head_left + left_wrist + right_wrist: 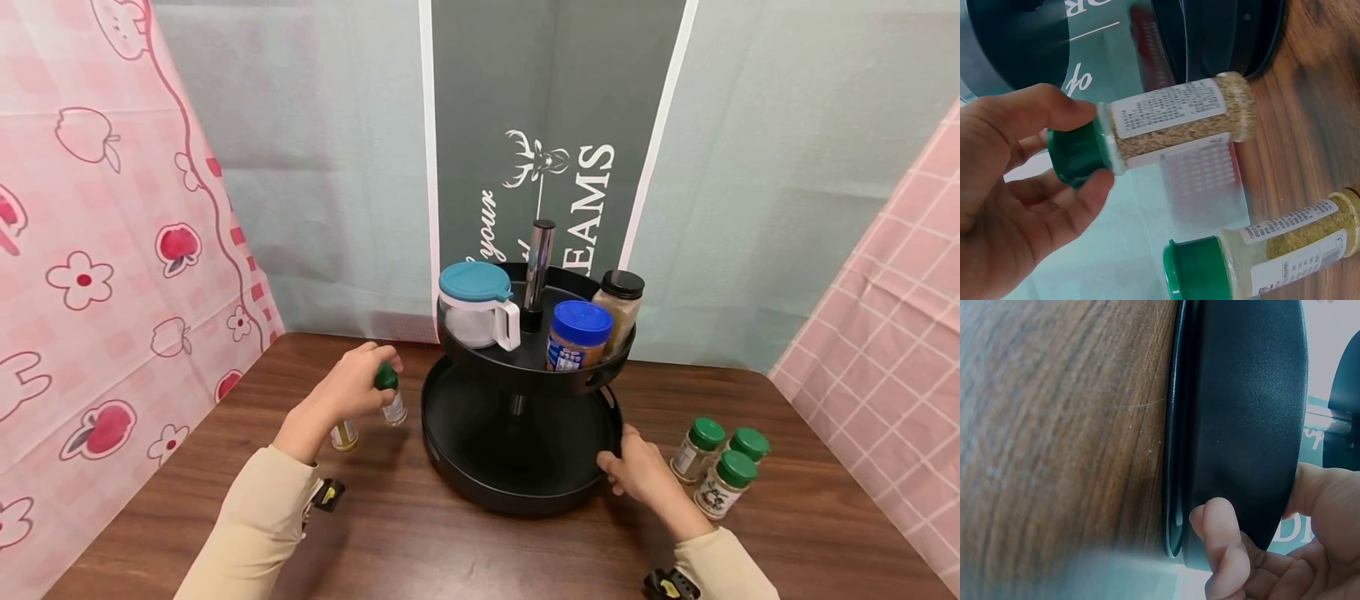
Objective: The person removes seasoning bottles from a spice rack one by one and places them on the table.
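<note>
1. Left hand (356, 383) is on the left side of the black two-tier stand (525, 379); thumb and fingers pinch the green cap of a seasoning bottle (393, 410), so the grip is at its top, while the clear body with tan granules and a white label hangs below the fingers
2. That bottle is just beside the stand's left edge, leaning slightly; whether its base touches the wooden table (420, 550) I cannot tell
3. Right hand (645, 471) is at the stand's near right edge, gripping the rim of the lower tray (517, 502): in the right wrist view one digit reaches over the rim and curled fingers lie along the outer wall
4. So the stand sits between the two hands, touched by the right one, with the held bottle on its opposite side
5. A second bottle (344, 435), with yellowish-green contents and a green cap, stands farther left of the stand, partly hidden below the left forearm in the head view
6. Three green-capped bottles (716, 496) stand grouped to the right of the stand, beyond the right hand
7. On the stand's upper tier are a teal-lidded jug (472, 327) at the left, a blue-lidded jar (577, 333) at the front right and a black-lidded jar (624, 298) behind it; a chrome post (537, 271) rises from the stand's middle
</note>
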The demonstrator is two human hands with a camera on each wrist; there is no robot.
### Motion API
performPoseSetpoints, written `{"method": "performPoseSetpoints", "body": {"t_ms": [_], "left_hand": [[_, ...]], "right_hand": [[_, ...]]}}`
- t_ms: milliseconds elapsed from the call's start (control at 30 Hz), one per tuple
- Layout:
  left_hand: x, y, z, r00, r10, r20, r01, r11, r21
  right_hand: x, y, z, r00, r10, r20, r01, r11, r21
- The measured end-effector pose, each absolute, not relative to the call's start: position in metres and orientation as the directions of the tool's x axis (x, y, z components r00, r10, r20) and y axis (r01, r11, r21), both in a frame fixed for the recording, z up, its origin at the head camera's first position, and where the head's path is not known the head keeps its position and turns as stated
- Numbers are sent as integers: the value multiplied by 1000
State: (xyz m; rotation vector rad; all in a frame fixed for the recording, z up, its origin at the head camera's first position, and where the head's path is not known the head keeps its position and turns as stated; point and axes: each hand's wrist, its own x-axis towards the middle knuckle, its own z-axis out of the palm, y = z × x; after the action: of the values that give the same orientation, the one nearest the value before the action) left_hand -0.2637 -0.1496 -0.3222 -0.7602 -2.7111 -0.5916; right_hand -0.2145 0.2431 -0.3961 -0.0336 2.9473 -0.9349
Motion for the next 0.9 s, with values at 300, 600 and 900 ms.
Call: {"method": "performPoseSetpoints", "body": {"t_ms": [300,600,900], "left_hand": [[-261,-154,-333,-834,481,272,549,772,319],[-258,-155,-339,-856,468,221,516,797,313],[-260,-156,-347,-871,450,195,490,818,301]], "right_hand": [[-214,243,-397,-998,-30,-53,7,808,-589],[-215,244,-397,-998,-37,-59,4,814,-580],[-215,245,-398,-998,-34,-50,2,811,-584]]}}
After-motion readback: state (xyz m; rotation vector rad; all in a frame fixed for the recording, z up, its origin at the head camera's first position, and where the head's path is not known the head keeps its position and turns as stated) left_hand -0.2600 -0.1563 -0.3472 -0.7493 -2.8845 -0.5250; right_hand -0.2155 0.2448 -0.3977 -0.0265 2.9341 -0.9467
